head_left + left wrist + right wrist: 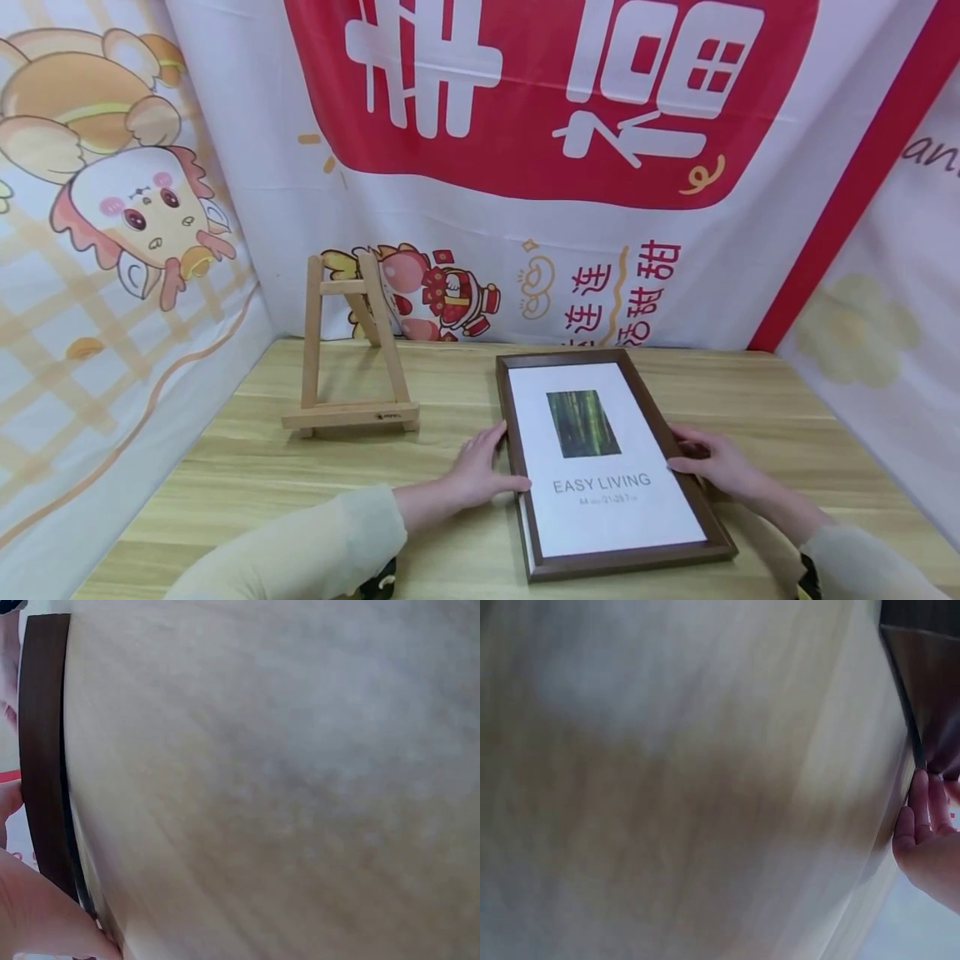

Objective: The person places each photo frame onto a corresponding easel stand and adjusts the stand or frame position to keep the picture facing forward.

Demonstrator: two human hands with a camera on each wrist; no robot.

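A dark brown picture frame (513, 433) with a white insert reading "EASY LIVING" and a small green forest picture lies face up on the wooden table (450, 375), or very slightly above it; I cannot tell which. My left hand (475, 471) holds its left side, thumb on the front edge. On the opposite side my right hand (716, 462) grips the frame, thumb over the rim and fingers along the outer edge. The right wrist view shows those fingers (920, 799) low against the frame's side (937, 697). In the left wrist view the frame's side (43, 735) stands beside the left hand (37, 911).
A small wooden easel (350, 412) stands upright at the back left of the table. Behind the table hangs a white cloth (450, 208) with red and white printing. A cloth with cartoon prints (135, 250) covers the left side, another the right.
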